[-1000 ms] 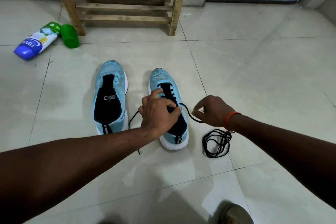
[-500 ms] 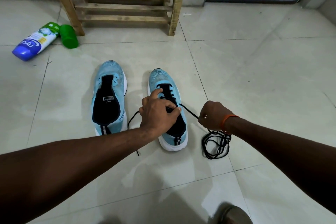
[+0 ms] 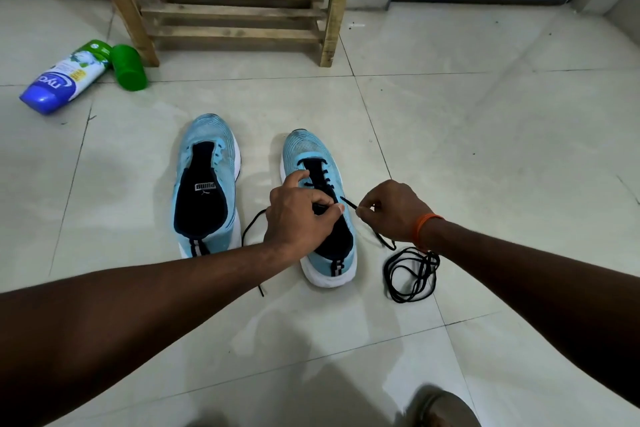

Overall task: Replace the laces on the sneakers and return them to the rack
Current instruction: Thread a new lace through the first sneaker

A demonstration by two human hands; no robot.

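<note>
Two light-blue sneakers stand side by side on the tiled floor. The left sneaker (image 3: 207, 184) has no lace. The right sneaker (image 3: 317, 156) is partly laced with a black lace (image 3: 348, 202). My left hand (image 3: 301, 215) lies over that shoe's opening and grips the tongue and lace. My right hand (image 3: 393, 211), just right of the shoe, pinches the lace's free end close to the eyelets. The lace's other end trails on the floor left of the shoe. A second black lace (image 3: 412, 274) lies coiled by my right wrist.
The wooden rack (image 3: 235, 10) stands against the wall beyond the sneakers. A blue-and-white bottle (image 3: 65, 78) and its green cap (image 3: 129, 68) lie on the floor at the left. A brown shoe tip (image 3: 443, 409) shows at the bottom edge.
My right hand, which had pulled the lace out to the right, has come back toward the shoe with the lace tip. My left hand has stayed on the shoe.
</note>
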